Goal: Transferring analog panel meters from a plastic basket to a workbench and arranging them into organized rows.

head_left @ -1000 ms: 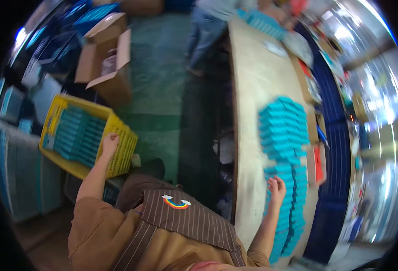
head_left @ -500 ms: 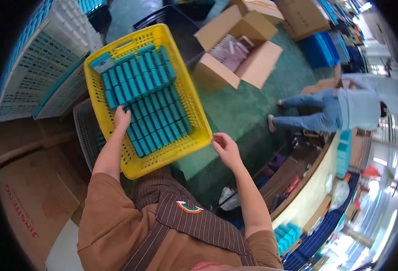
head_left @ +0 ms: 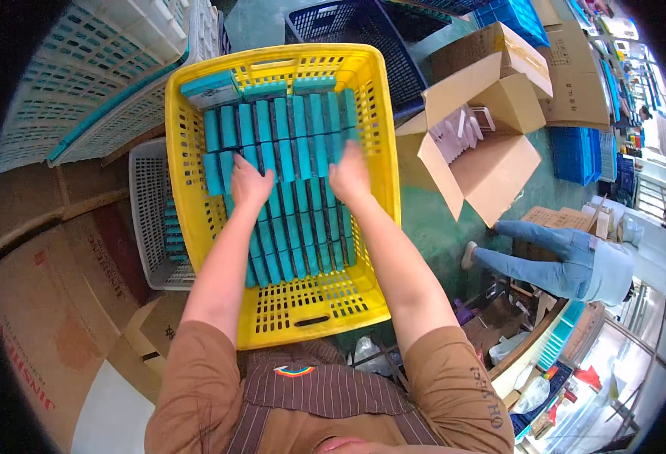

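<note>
A yellow perforated plastic basket stands before me, packed with rows of slim teal boxes. The nearer rows sit lower than the upper row. My left hand rests on the upper row's near edge at its left part, thumb and fingers apart. Toward the right end of that same row is my right hand, its fingers smeared by motion against the boxes. Whether it grips any box cannot be seen. A flat teal box lies at the basket's far left corner.
A grey crate with more teal boxes stands left of the basket. White crates are stacked at the far left. An open carton holding pale pink pieces is to the right, near a dark blue crate. A person bends over farther right.
My right hand has come from outside the basket's right rim onto the boxes. My left hand remains at the upper row. The view has shifted, bringing the basket nearer the middle.
</note>
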Available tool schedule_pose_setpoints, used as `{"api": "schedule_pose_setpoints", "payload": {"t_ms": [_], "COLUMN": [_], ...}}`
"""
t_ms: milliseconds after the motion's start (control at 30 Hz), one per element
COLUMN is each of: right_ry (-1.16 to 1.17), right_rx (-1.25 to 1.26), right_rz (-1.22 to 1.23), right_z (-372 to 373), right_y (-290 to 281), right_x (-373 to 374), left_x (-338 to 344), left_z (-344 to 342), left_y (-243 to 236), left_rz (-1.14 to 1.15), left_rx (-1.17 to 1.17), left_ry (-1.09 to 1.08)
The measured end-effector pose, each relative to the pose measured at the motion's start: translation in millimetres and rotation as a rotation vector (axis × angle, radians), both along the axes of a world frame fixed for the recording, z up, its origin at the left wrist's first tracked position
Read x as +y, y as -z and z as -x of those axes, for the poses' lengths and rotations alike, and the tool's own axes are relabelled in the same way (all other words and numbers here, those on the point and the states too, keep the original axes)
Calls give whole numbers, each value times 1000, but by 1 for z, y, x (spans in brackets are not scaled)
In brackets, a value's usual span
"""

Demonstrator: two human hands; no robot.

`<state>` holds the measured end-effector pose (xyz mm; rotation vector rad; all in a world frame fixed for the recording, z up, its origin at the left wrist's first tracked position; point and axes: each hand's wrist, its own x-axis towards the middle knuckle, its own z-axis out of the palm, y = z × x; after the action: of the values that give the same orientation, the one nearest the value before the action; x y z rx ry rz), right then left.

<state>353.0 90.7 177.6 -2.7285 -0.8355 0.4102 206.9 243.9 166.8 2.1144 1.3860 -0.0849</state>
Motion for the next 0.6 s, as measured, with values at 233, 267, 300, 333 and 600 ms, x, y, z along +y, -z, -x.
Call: {"api": "schedule_pose_setpoints", "payload": {"t_ms": [233,267,300,333,600], "right_ry": [276,209,142,115,199], "right_rx": [-48,-82,-116,-336,-162], "right_rz": [419,500,580,545,466], "right_z": [4,-5,-9,0,32], "right_y": [-5,2,10,17,32], "right_x": [58,53,48,45,9], "left_x": [0,0,1,2,-1], "left_z": [-5,-8,-12,-11,12], "left_y": [10,6,4,6,13], "left_rz": [-114,-107,-100,-147,-109], "left_rx": [163,172,179,179,198], "left_ry": [-82,-57,-31,-31,80]}}
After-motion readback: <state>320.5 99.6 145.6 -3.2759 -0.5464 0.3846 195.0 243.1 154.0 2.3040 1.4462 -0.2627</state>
